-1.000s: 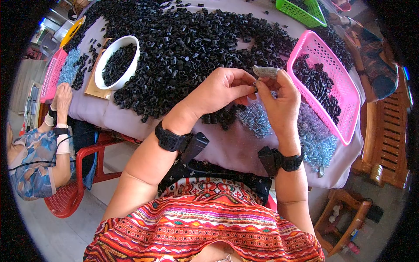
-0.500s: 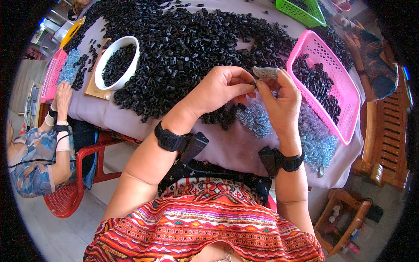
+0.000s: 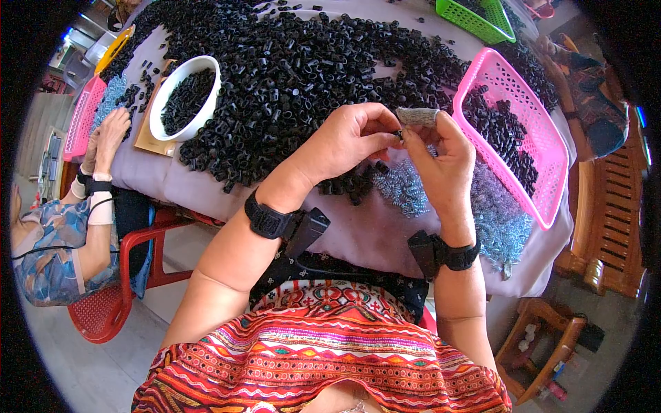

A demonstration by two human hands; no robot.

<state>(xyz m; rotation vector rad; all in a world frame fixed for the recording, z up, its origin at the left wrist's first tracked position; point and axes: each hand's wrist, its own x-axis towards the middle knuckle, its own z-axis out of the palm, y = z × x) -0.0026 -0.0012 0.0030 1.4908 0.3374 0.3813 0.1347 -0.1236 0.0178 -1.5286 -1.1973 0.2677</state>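
Note:
My left hand (image 3: 348, 143) and my right hand (image 3: 441, 155) meet above the near edge of the table. Both pinch a small dark piece (image 3: 399, 135) between thumbs and fingertips; it is too small to make out fully. A grey cloth finger cover (image 3: 417, 117) sits on a finger of my right hand. Beneath and beyond my hands spreads a large heap of small black plastic parts (image 3: 296, 76). Small bluish metal springs (image 3: 406, 189) lie under my right hand, and a bigger pile of springs (image 3: 499, 224) lies to its right.
A pink basket (image 3: 551, 199) with black parts stands at right, a green basket (image 3: 482, 26) at the far right. To the left are a white bowl (image 3: 160, 124) of small black pieces and another pink basket (image 3: 78, 131). A co-worker (image 3: 69, 241) sits beside a red chair (image 3: 103, 316).
My hands stay nearly in place, with slight finger movement around the small piece. At left, the co-worker's hands have lifted a little and shifted right, away from the springs.

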